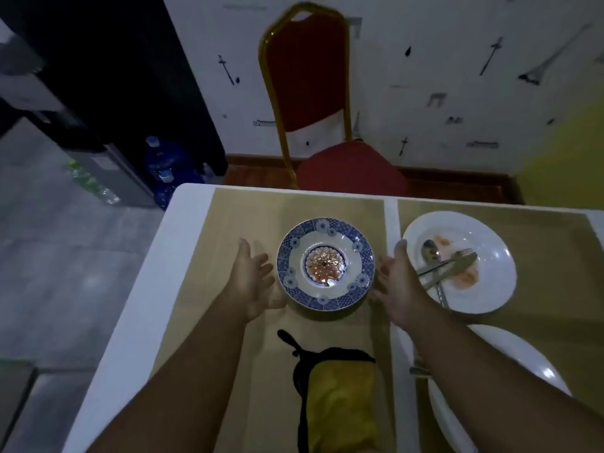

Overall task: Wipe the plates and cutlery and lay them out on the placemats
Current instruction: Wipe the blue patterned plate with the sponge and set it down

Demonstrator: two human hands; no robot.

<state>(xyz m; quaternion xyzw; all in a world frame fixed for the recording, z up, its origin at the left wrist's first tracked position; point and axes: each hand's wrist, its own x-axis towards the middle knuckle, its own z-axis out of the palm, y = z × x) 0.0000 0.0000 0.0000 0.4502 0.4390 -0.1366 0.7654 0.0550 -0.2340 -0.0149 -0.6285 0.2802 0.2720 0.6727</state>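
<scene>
Two bare hands flank a blue-patterned plate (327, 224) that sits flat on the left placemat (228, 223) of a white tabletop (183, 230). The left hand (251, 276) and right hand (397, 282) reach forward with palms facing each other and fingers apart and loose, just beside the rim, gripping nothing. On the right placemat (549, 289), a smeared white plate (490, 230) holds a spoon (431, 253), bowl pointing away, crossed by a fork (457, 260) with tines pointing right. A yellow cloth (340, 397) lies nearer.
</scene>
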